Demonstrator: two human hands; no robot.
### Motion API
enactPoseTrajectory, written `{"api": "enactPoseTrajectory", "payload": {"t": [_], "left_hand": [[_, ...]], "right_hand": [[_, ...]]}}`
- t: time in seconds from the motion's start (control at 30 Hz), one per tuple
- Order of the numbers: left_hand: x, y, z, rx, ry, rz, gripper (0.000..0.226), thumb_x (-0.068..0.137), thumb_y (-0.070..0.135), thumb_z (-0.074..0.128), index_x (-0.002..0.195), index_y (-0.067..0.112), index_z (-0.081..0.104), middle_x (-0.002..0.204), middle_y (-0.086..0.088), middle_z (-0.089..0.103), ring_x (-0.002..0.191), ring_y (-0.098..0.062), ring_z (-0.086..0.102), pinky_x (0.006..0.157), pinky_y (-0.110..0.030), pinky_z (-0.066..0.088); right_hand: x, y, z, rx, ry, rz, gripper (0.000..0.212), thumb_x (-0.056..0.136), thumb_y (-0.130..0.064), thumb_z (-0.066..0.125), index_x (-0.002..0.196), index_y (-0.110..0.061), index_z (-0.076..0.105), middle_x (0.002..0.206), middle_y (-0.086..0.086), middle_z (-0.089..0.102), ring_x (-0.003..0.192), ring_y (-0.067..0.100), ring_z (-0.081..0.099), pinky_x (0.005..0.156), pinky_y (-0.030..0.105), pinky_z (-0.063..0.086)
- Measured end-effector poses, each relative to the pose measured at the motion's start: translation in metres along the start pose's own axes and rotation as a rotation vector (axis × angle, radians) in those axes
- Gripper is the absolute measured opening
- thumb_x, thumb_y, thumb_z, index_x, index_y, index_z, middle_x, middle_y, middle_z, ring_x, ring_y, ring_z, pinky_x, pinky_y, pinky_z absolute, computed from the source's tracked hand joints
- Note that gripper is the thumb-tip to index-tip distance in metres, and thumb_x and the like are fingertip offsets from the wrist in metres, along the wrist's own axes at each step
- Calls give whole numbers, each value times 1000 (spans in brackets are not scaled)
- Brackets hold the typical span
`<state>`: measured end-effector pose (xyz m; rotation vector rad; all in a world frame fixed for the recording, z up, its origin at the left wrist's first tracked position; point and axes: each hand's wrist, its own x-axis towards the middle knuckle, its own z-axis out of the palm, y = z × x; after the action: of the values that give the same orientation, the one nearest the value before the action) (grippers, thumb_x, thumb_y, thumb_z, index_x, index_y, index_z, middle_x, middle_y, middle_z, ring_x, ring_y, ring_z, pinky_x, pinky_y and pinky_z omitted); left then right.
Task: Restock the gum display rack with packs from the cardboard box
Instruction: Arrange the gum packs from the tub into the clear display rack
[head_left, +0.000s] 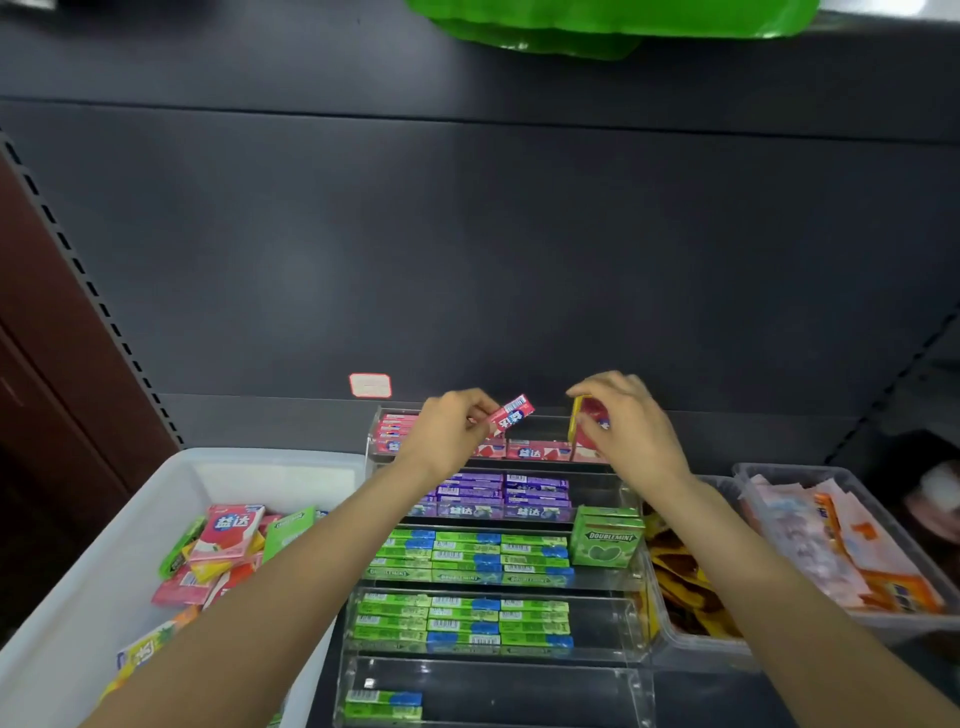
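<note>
Both hands up at the top tier of the rack, each holding pink gum.
Left hand pinches a pink stick tilted above the tier; right hand grips a pink box upright at the tier's right end. White bin of loose packs sits left.

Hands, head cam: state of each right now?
Left hand: pinching a pink gum pack over the rack's top tier.
Right hand: gripping a pink carton there.
</note>
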<state>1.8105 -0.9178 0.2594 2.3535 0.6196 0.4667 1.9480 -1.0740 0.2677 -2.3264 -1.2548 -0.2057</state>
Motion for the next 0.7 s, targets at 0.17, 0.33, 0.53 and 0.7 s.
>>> {"api": "enactPoseTrajectory", "payload": {"t": [0.17,0.33,0.53,0.7], "left_hand": [[24,17,16,-23,6,22,23,85,7,64,105,10,54,88,-6,64,79,-19,62,75,-29,53],[34,24,26,-88,-36,71,54,83,-1,61,128,20,38,85,-7,61,72,-21,63,65,-27,53],[39,18,41,-47,43,99,25,87,2,60,104,15,48,82,-10,63,67,-21,59,61,-27,47],[38,12,51,-34,-47,111,11,89,6,59,97,11,54,85,-9,64,71,-19,60,67,-29,50]], "right_hand": [[-5,21,-5,-22,-44,50,45,90,-16,60,133,-18,48,132,-1,47,123,14,39,96,29,41],[-6,28,1,-25,-103,63,50,91,-16,59,138,-21,43,135,-3,43,125,13,38,99,31,45],[-5,33,4,-24,-76,54,48,91,-16,59,136,-22,45,132,-4,43,124,12,39,97,30,47],[-4,34,5,-25,-78,65,49,90,-18,60,137,-23,43,134,-4,42,124,12,38,96,29,47]]}}
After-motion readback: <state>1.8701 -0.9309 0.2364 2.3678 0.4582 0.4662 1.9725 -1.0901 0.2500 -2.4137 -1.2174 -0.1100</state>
